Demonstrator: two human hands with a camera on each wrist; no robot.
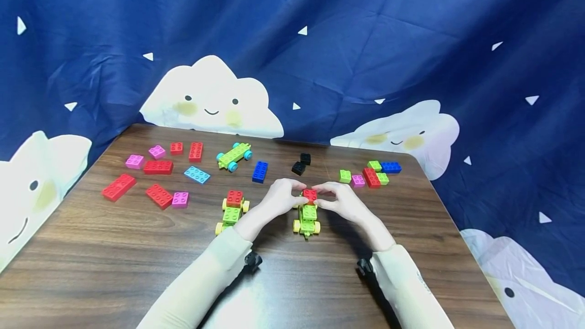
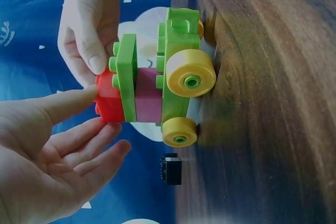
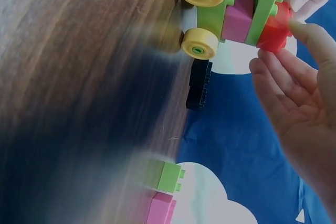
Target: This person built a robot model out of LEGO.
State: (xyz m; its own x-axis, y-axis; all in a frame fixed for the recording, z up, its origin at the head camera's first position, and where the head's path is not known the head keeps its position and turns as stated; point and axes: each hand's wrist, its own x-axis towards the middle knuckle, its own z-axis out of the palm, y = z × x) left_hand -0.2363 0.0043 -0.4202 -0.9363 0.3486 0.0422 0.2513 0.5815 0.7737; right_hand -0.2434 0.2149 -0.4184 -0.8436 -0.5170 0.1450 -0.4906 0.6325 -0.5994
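Note:
Both hands are at a red brick [image 1: 310,195] on top of a toy car. My left hand [image 1: 282,198] pinches it from the left between thumb and fingers. From the right, my right hand [image 1: 340,200] holds the same brick by thumb and fingers. Beneath that brick, the left wrist view shows a green plate [image 2: 127,72], a pink brick [image 2: 148,94] and a green car base [image 2: 181,38] with yellow wheels [image 2: 190,73]. To the left stands a similar car [image 1: 231,215], also topped by a red brick [image 1: 235,198]; the left forearm partly covers it.
A green base with blue wheels [image 1: 235,156] stands at the back, near a dark blue brick [image 1: 260,172]. Black bricks [image 1: 299,168] lie beyond the hands. Red bricks [image 1: 158,167], pink bricks [image 1: 180,200] and a light blue plate [image 1: 197,174] spread leftward; a mixed cluster includes a red brick [image 1: 371,177] rightward.

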